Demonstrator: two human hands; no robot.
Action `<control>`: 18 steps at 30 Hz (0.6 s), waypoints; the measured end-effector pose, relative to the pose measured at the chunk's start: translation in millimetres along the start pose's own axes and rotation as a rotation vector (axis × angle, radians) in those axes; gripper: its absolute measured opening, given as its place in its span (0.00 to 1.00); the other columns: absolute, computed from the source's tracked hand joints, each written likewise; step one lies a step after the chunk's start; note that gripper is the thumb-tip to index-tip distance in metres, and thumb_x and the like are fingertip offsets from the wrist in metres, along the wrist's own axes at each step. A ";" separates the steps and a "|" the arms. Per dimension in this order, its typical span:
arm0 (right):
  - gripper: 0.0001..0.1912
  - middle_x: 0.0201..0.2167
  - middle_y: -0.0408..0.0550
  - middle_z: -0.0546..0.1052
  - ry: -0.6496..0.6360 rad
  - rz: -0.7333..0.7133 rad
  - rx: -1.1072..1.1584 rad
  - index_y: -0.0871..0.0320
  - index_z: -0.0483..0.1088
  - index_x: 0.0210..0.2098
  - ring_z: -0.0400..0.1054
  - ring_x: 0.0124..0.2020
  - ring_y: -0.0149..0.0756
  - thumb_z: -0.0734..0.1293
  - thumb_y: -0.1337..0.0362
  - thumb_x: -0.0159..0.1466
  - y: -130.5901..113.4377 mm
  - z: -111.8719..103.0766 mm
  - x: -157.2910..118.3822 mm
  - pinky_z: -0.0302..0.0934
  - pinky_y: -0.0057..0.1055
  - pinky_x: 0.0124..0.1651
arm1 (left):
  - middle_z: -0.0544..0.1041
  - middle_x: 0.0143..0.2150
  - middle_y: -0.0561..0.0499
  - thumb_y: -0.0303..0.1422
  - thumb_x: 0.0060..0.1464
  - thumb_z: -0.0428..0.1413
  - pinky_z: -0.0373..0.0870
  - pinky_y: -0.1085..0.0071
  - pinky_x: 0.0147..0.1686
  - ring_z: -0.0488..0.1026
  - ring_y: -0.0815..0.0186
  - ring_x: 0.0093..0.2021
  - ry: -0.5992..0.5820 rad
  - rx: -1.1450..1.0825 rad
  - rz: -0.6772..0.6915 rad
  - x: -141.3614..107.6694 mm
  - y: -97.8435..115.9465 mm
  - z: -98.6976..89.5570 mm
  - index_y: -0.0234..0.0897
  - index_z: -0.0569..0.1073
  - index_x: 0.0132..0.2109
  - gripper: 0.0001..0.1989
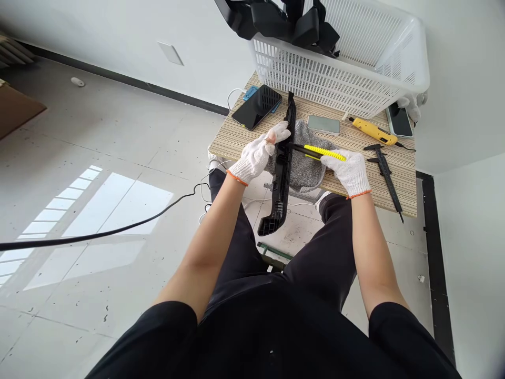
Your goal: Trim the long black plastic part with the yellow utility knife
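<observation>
A long black plastic trim part (281, 179) lies lengthwise over the front edge of the small table, its ribbed hollow side facing up and its lower end hanging past the edge. My left hand (258, 150), in a white knit glove with an orange cuff, grips it near the middle, with a bare thumb tip showing. In my gloved right hand (349, 168) is a yellow-and-black utility knife (325, 152). Its black front end points left and meets the trim part just beside my left fingers. Whether the blade is out is too small to tell. Under the part lies a grey cloth (305, 171).
Behind stands a white plastic basket (335, 79) with black parts (292, 23) piled at its left. Around the wood-grain tabletop (347, 139) lie a black phone (257, 107), a grey-green flat plate (323, 125), a yellow corded tool (373, 130), calipers (386, 176) and another phone (399, 120).
</observation>
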State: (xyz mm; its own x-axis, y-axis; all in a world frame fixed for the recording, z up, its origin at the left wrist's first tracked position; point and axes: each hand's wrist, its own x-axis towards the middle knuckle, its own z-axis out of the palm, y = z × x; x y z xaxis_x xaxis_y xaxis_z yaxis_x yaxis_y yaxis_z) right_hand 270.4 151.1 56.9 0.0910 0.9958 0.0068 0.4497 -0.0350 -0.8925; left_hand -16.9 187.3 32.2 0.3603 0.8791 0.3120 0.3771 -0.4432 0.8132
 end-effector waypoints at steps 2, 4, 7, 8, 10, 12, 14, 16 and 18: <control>0.22 0.29 0.49 0.82 -0.012 -0.004 0.000 0.60 0.85 0.36 0.73 0.31 0.37 0.81 0.49 0.51 -0.7 0.1 0.1 0.64 0.31 0.29 | 0.75 0.73 0.43 0.63 0.70 0.22 0.58 0.45 0.80 0.64 0.51 0.79 -0.064 -0.113 -0.020 3.7 -1.8 0.4 0.47 0.64 0.78 0.47; 0.22 0.30 0.49 0.82 -0.037 -0.013 0.019 0.60 0.86 0.36 0.73 0.31 0.37 0.81 0.49 0.51 -1.7 -0.1 -0.2 0.64 0.30 0.29 | 0.74 0.75 0.45 0.62 0.70 0.19 0.54 0.45 0.81 0.62 0.52 0.81 -0.089 -0.169 -0.023 6.1 -6.0 0.5 0.48 0.63 0.79 0.48; 0.21 0.30 0.49 0.82 -0.021 -0.005 0.031 0.60 0.85 0.35 0.73 0.30 0.36 0.81 0.49 0.51 -3.1 -0.2 -1.1 0.63 0.30 0.28 | 0.76 0.72 0.45 0.61 0.68 0.15 0.51 0.42 0.82 0.63 0.53 0.80 -0.091 -0.168 0.017 5.9 -12.3 -2.3 0.47 0.59 0.80 0.50; 0.21 0.29 0.49 0.82 -0.021 0.002 0.030 0.60 0.85 0.35 0.72 0.30 0.36 0.81 0.50 0.51 -3.3 -0.2 -1.4 0.62 0.29 0.27 | 0.78 0.70 0.45 0.62 0.68 0.14 0.52 0.40 0.81 0.65 0.52 0.79 -0.082 -0.137 0.022 5.3 -13.2 -4.0 0.48 0.57 0.81 0.50; 0.20 0.28 0.49 0.81 -0.022 0.012 0.030 0.60 0.85 0.35 0.72 0.29 0.35 0.81 0.51 0.50 -3.5 -0.2 -1.6 0.61 0.29 0.26 | 0.82 0.66 0.44 0.65 0.66 0.16 0.54 0.35 0.79 0.71 0.50 0.75 -0.076 -0.075 0.002 4.7 -12.7 -8.0 0.48 0.57 0.81 0.52; 0.21 0.29 0.49 0.81 -0.009 0.010 0.027 0.61 0.85 0.35 0.71 0.29 0.35 0.81 0.51 0.50 -3.5 -0.1 -1.5 0.61 0.29 0.26 | 0.84 0.64 0.42 0.67 0.62 0.15 0.58 0.35 0.78 0.76 0.49 0.71 -0.090 -0.081 -0.039 5.0 -9.8 -11.5 0.47 0.58 0.80 0.55; 0.21 0.29 0.49 0.82 -0.007 0.007 0.020 0.61 0.86 0.35 0.71 0.29 0.35 0.81 0.50 0.50 -4.0 -0.1 -1.4 0.61 0.29 0.27 | 0.83 0.64 0.38 0.66 0.58 0.09 0.61 0.38 0.77 0.76 0.49 0.71 -0.118 -0.165 -0.045 5.7 -5.7 -14.3 0.42 0.56 0.81 0.61; 0.21 0.29 0.49 0.82 -0.019 0.008 0.019 0.61 0.86 0.36 0.72 0.29 0.35 0.81 0.50 0.50 -5.2 -0.1 -1.6 0.62 0.29 0.27 | 0.83 0.65 0.37 0.62 0.55 0.04 0.64 0.40 0.75 0.76 0.50 0.71 -0.124 -0.232 -0.033 5.8 -0.7 -16.9 0.38 0.54 0.81 0.64; 0.21 0.29 0.48 0.81 -0.011 0.008 0.026 0.61 0.86 0.36 0.71 0.29 0.35 0.81 0.50 0.50 -6.8 -0.2 -2.1 0.62 0.30 0.28 | 0.83 0.64 0.37 0.63 0.56 0.05 0.68 0.41 0.73 0.76 0.49 0.70 -0.125 -0.230 -0.045 5.0 5.0 -19.5 0.37 0.54 0.81 0.63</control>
State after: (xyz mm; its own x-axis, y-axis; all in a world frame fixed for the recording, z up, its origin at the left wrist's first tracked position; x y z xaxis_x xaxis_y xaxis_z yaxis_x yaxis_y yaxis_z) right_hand 267.3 149.2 63.1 0.0847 0.9964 -0.0050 0.4261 -0.0408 -0.9038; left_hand -29.8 192.8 47.4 0.4555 0.8623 0.2213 0.1965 -0.3398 0.9197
